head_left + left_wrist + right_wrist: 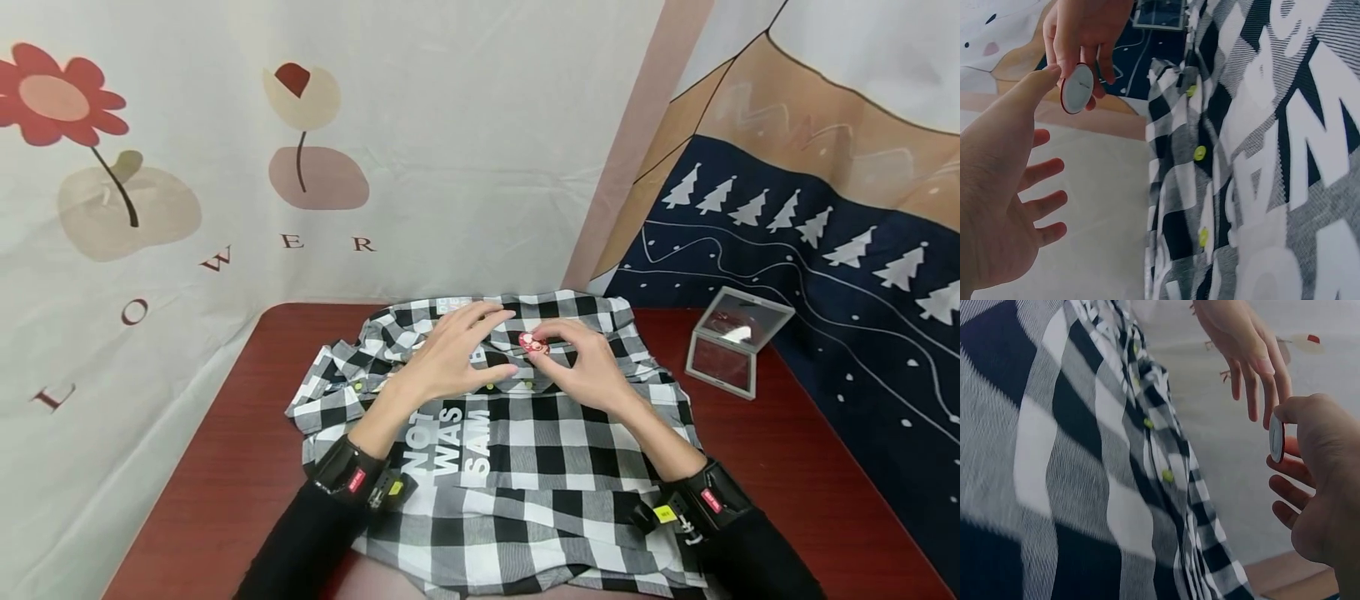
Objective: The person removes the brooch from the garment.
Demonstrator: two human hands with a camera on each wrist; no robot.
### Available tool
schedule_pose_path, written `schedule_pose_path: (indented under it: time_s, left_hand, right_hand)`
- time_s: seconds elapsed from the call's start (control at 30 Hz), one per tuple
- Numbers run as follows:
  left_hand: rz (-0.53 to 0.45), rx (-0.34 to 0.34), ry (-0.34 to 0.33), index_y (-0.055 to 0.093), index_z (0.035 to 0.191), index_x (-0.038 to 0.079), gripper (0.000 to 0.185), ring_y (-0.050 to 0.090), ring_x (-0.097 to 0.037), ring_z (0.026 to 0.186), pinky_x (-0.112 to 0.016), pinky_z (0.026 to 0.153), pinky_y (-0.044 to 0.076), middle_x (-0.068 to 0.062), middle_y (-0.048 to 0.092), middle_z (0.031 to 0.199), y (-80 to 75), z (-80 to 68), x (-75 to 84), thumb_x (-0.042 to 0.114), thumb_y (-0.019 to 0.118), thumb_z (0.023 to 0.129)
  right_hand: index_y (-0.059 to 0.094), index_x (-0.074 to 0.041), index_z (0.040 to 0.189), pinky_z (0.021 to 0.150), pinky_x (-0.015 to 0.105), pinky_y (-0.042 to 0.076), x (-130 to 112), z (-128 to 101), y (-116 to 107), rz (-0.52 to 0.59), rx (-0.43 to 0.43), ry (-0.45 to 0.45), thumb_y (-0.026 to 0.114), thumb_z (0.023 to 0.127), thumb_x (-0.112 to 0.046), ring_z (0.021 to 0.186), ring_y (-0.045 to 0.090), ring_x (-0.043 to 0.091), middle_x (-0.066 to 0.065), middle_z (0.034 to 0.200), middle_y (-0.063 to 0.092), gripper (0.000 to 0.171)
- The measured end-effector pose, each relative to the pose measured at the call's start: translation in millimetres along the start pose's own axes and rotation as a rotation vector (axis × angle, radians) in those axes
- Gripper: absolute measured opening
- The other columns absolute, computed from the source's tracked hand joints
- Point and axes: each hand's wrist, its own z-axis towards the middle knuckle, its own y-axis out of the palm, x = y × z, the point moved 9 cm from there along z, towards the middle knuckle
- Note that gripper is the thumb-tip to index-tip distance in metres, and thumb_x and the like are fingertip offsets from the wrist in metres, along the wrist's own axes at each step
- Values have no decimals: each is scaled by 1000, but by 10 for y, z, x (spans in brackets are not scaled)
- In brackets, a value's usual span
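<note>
Red-rimmed and round, the pin badge [533,342] sits pinched in my right hand [592,375], its grip clamped on the rim, just above the checked shirt's [525,450] button placket near its collar end. My left hand [450,358] lies at nine o'clock of it with fingers apart and straight, thumb tip touching the badge, seemingly steadying the cloth flat. I cannot make out the badge's printed face or any pin. At three o'clock, a small clear case [731,350] stands open on the tabletop [225,467]. The shirt's hem is cut off.
</note>
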Motion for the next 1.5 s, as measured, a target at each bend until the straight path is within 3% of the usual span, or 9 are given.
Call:
schedule_pose_path:
  time_s: [0.47, 0.83, 1.03, 1.2, 1.3, 1.4, 1.5]
  left_hand:
    - [29, -115, 5, 43, 175, 28, 85, 38, -37, 171, -65, 141, 29, -6, 42, 182, 408, 219, 173, 65, 72, 105]
    - [66, -176, 33, 38, 177, 30, 87, 37, -37, 171, -63, 141, 30, -7, 37, 185, 603, 423, 349, 70, 68, 105]
    - [42, -204, 39, 39, 177, 30, 85, 35, -38, 172, -64, 141, 30, -8, 36, 185, 687, 515, 443, 68, 67, 106]
    - [50, -237, 37, 36, 178, 32, 86, 33, -37, 173, -63, 142, 27, -8, 33, 187, 782, 588, 518, 70, 66, 107]
    - [55, -246, 42, 35, 179, 33, 87, 32, -37, 174, -62, 143, 26, -9, 33, 187, 839, 619, 566, 72, 64, 107]
    - [69, -242, 66, 36, 178, 32, 87, 33, -35, 173, -61, 142, 29, -7, 34, 186, 882, 647, 627, 73, 64, 107]
    - [83, -246, 84, 35, 178, 33, 87, 34, -34, 173, -59, 142, 29, -4, 33, 187, 920, 668, 691, 73, 63, 107]
  right_hand:
    - [82, -8, 127, 110, 67, 56, 486, -299, -277, -160, -21, 110, 87, 100, -14, 133, 70, 42, 17, 139, 78, 28]
    - [82, -8, 126, 108, 66, 53, 860, -527, -600, -216, 4, 213, 86, 102, -18, 133, 67, 41, 18, 140, 77, 26]
    - [81, -7, 126, 94, 52, 49, 990, -614, -820, -255, 48, 222, 83, 104, -19, 126, 67, 42, 18, 137, 79, 25]
    - [81, -6, 128, 96, 47, 48, 1101, -709, -1056, -278, 100, 262, 82, 105, -19, 125, 70, 43, 20, 137, 78, 26]
    - [81, -7, 128, 83, 33, 49, 1195, -771, -1211, -305, 136, 285, 82, 105, -21, 101, 71, 35, 19, 133, 79, 27]
    - [81, -9, 129, 66, 23, 39, 1294, -829, -1346, -342, 159, 314, 82, 105, -25, 81, 61, 28, 17, 128, 80, 29]
    - [80, -7, 132, 72, 21, 41, 1392, -896, -1453, -345, 158, 360, 80, 107, -28, 93, 68, 33, 21, 134, 78, 33]
